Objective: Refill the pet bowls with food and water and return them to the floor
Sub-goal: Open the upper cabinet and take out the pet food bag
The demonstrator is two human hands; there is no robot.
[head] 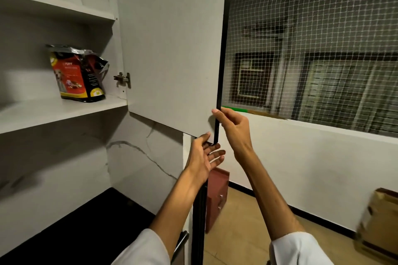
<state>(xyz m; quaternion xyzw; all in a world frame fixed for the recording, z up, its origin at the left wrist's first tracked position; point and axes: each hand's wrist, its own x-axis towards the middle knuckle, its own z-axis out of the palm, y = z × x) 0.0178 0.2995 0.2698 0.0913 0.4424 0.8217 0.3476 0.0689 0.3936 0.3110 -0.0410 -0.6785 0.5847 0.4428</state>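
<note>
From the head camera, the step in hand looks like fetching the feed: the wall cabinet's door (pixel 172 49) stands swung wide on its hinge (pixel 122 79), and the pet food bag (pixel 78 74) sits upright on the lower shelf (pixel 64 112), toward its right end, near the hinge side, its crumpled top folded over. No bowl is visible anywhere in this view, so whether they wait on the dark counter (pixel 97 221) below or elsewhere cannot be told. The right hand (pixel 233 127) is raised, its fingers curled round the door's dark outer edge near the bottom corner, thumb on the inner face, pinching the edge. The left hand (pixel 203 155) is open, palm turned toward the door's lower corner, fingers spread and loose, holding nothing; its fingertips lie just beside the corner, though contact there cannot be made out. Both forearms reach up and forward out of white sleeves (pixel 299 249), the left slanting in from below, the right rising more steeply. By my judgement the next move calls for the free left hand to travel left across the open cabinet to the bag, grasp it around the middle so the folded top does not spill, and lift it clear of the shelf.
</note>
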